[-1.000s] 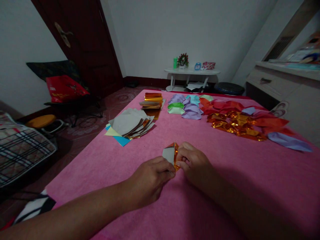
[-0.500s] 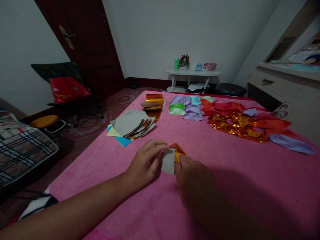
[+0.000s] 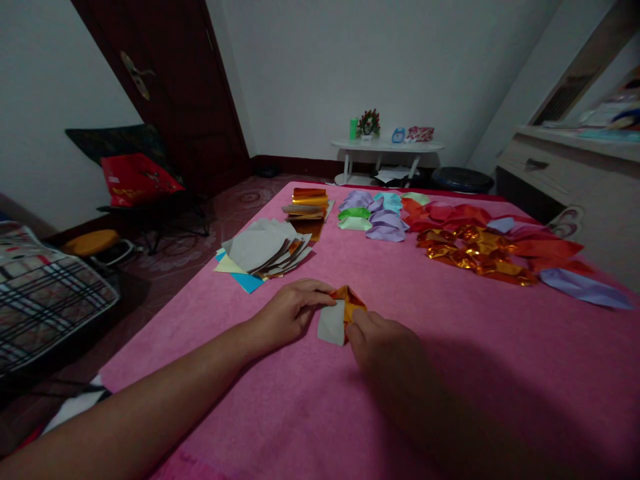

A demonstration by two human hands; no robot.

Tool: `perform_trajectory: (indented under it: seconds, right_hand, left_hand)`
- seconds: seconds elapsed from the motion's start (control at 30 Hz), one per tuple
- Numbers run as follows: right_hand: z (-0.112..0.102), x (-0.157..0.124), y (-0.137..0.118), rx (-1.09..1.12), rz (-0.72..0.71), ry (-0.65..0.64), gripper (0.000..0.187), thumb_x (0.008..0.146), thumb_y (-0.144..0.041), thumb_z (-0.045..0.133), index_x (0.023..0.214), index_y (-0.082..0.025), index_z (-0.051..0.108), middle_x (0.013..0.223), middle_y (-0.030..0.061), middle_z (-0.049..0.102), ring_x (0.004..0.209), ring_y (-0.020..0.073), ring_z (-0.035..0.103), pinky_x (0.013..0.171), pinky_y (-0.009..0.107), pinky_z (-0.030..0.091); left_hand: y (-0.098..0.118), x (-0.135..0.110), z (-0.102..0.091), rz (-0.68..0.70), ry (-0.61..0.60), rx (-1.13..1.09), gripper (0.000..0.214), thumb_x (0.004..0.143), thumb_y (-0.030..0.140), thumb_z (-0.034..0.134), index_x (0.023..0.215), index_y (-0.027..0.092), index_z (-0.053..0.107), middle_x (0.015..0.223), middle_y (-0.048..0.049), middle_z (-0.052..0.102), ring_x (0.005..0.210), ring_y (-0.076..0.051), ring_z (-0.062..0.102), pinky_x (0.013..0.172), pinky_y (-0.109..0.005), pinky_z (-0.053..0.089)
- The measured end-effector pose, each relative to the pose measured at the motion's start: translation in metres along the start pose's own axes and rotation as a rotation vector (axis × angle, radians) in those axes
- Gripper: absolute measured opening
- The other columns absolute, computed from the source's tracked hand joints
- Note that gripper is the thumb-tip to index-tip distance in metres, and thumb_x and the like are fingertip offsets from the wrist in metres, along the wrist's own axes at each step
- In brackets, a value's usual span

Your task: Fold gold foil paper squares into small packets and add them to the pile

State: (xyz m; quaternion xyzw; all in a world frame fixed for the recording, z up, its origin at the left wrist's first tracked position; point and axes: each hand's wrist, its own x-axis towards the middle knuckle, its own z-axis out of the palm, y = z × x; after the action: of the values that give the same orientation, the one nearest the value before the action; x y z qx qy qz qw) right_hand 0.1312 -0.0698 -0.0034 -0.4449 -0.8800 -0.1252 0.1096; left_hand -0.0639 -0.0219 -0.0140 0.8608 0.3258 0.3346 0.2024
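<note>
A partly folded sheet of gold foil paper (image 3: 332, 324) lies on the pink cloth in front of me, its pale grey back showing on the left half and shiny gold at the top right. The fingers of my left hand (image 3: 295, 308) hold its upper left edge, thumb below and fingertips on top. On the right edge my right hand (image 3: 383, 340) is closed, thumb and forefinger pinching the gold part. The underside of the sheet and some of my right fingers are hidden.
A stack of grey-backed foil sheets (image 3: 265, 245) lies at left over blue and yellow paper, with more gold foil sheets (image 3: 309, 208) behind. Folded purple paper pieces (image 3: 386, 225), gold ones (image 3: 473, 252) and red ones (image 3: 450, 215) sit to the right. A white side table (image 3: 387, 145) stands beyond.
The paper has shifted slightly left, and more of its gold side shows at the top. My left fingers have flattened and moved from beside it onto its upper edge.
</note>
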Motion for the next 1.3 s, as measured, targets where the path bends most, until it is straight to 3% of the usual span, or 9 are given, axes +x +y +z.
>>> perform_trajectory:
  seconds: [0.23, 0.5, 0.6, 0.73, 0.93, 1.07, 1.3]
  right_hand:
    - [0.006, 0.005, 0.029, 0.044, 0.02, 0.078, 0.016, 0.086, -0.013, 0.052, 0.078, -0.02, 0.064, 0.075, 0.001, 0.06, 0.061, 0.0133, 0.049, 0.055, 0.03, 0.025]
    - [0.003, 0.01, 0.034, 0.143, 0.057, -0.06, 0.017, 0.09, -0.015, 0.049, 0.086, -0.021, 0.064, 0.084, 0.0001, 0.059, 0.071, 0.0126, 0.05, 0.058, 0.028, 0.025]
    - [0.002, 0.011, 0.033, 0.164, 0.066, -0.082, 0.016, 0.09, -0.016, 0.049, 0.087, -0.021, 0.064, 0.086, 0.0001, 0.059, 0.073, 0.0124, 0.05, 0.058, 0.028, 0.026]
    - [0.002, 0.011, 0.033, 0.183, 0.077, -0.085, 0.018, 0.09, -0.015, 0.047, 0.088, -0.021, 0.064, 0.086, 0.0002, 0.058, 0.073, 0.0124, 0.05, 0.059, 0.027, 0.027]
    - [-0.002, 0.006, 0.029, 0.279, 0.087, -0.024, 0.015, 0.081, -0.014, 0.051, 0.089, -0.019, 0.063, 0.089, 0.0032, 0.059, 0.08, 0.0156, 0.051, 0.068, 0.028, 0.033]
    - [-0.005, 0.003, 0.022, 0.244, 0.102, 0.02, 0.015, 0.075, -0.018, 0.056, 0.088, -0.017, 0.064, 0.089, 0.0053, 0.059, 0.083, 0.0183, 0.051, 0.07, 0.03, 0.034]
    - [-0.005, 0.004, 0.009, 0.1, 0.106, 0.045, 0.017, 0.083, -0.013, 0.049, 0.085, -0.016, 0.065, 0.082, 0.0062, 0.061, 0.072, 0.0172, 0.05, 0.061, 0.032, 0.029]
  left_hand:
    - [-0.004, 0.001, -0.009, 0.11, -0.025, 0.123, 0.034, 0.085, 0.006, 0.048, 0.11, 0.02, 0.066, 0.121, -0.0102, 0.061, 0.113, -0.02, 0.056, 0.095, -0.038, 0.05]
    - [-0.004, -0.001, -0.017, 0.127, -0.156, 0.201, 0.033, 0.087, 0.008, 0.048, 0.114, 0.02, 0.063, 0.117, -0.0102, 0.064, 0.107, -0.019, 0.059, 0.091, -0.036, 0.05]
    - [-0.005, 0.003, -0.015, 0.12, -0.086, 0.177, 0.037, 0.088, 0.007, 0.046, 0.12, 0.019, 0.059, 0.118, -0.0104, 0.062, 0.108, -0.017, 0.059, 0.091, -0.033, 0.05]
    - [-0.007, 0.015, -0.01, 0.06, 0.067, 0.225, 0.046, 0.088, 0.009, 0.047, 0.134, 0.015, 0.046, 0.13, -0.0158, 0.053, 0.121, -0.021, 0.05, 0.101, -0.039, 0.044]
    - [-0.017, 0.026, -0.007, 0.074, -0.142, 0.214, 0.033, 0.088, 0.009, 0.046, 0.113, 0.017, 0.065, 0.112, -0.0104, 0.067, 0.102, -0.018, 0.061, 0.09, -0.034, 0.051]
    - [-0.021, 0.024, -0.008, 0.09, -0.089, 0.213, 0.034, 0.086, 0.008, 0.049, 0.113, 0.019, 0.066, 0.111, -0.0087, 0.069, 0.104, -0.019, 0.059, 0.092, -0.039, 0.049]
    - [-0.017, 0.024, -0.009, 0.108, -0.105, 0.182, 0.049, 0.077, -0.003, 0.042, 0.116, 0.018, 0.065, 0.112, -0.01, 0.067, 0.105, -0.018, 0.06, 0.092, -0.039, 0.05]
